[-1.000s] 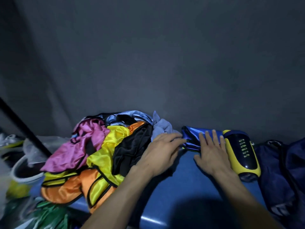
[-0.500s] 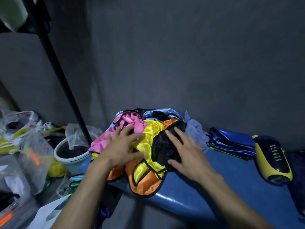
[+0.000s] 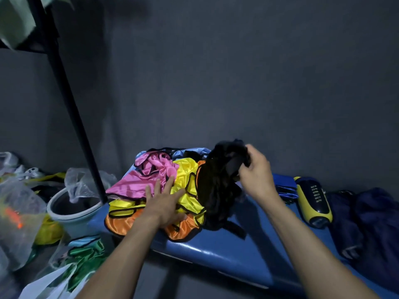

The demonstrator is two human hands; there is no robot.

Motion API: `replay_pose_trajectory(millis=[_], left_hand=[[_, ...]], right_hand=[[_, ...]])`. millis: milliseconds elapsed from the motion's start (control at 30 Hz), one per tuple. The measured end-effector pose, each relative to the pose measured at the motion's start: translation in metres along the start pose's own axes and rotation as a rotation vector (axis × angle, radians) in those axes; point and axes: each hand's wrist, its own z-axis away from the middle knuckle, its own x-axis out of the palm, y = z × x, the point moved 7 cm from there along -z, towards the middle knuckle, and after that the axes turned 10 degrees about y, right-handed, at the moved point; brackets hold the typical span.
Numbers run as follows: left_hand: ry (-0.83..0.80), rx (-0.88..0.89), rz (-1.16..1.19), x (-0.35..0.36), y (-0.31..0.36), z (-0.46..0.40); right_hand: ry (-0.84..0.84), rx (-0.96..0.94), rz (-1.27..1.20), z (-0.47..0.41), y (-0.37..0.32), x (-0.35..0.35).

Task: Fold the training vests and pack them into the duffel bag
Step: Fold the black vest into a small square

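A heap of shiny training vests lies on the blue bench (image 3: 226, 251): a pink vest (image 3: 149, 178), a yellow vest (image 3: 185, 175) and an orange vest (image 3: 121, 223). My left hand (image 3: 164, 201) presses flat on the yellow and orange vests with straight fingers. My right hand (image 3: 254, 171) grips a black vest (image 3: 218, 186) and holds its top above the heap, while the rest hangs down to the bench. A folded blue vest (image 3: 285, 186) lies behind my right wrist. The dark navy duffel bag (image 3: 371, 223) sits at the bench's right end.
A yellow and black device (image 3: 313, 201) lies between the folded vest and the bag. Left of the bench stand a pale bucket (image 3: 71, 214) with a plastic bag, a slanting black pole (image 3: 71, 108), clear bags and a green vest (image 3: 84, 257) on the floor.
My right hand has closed on the black vest and lifted it up and right off the heap. My left hand moved from the pink vest down onto the yellow and orange ones.
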Motion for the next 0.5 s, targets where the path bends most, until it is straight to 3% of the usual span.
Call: replay_pose_trajectory(millis=[233,300,433,500], left_hand=[[0.132,0.003,0.049,0.002,0.003,-0.002],[0.151,0.01,0.034,0.005,0.004,-0.003],[0.222,0.006,0.044,0.006,0.004,-0.004],[0.239,0.005,0.058,0.003,0.005,-0.003]], right_hand=[[0.342,0.426,-0.689,-0.011,-0.018,-0.072],[0.319,0.559,-0.869,-0.01,-0.024,-0.081],[0.211,0.653,-0.952,-0.008,-0.029,-0.097],[0.27,0.729,-0.899,-0.005,-0.022,-0.106]])
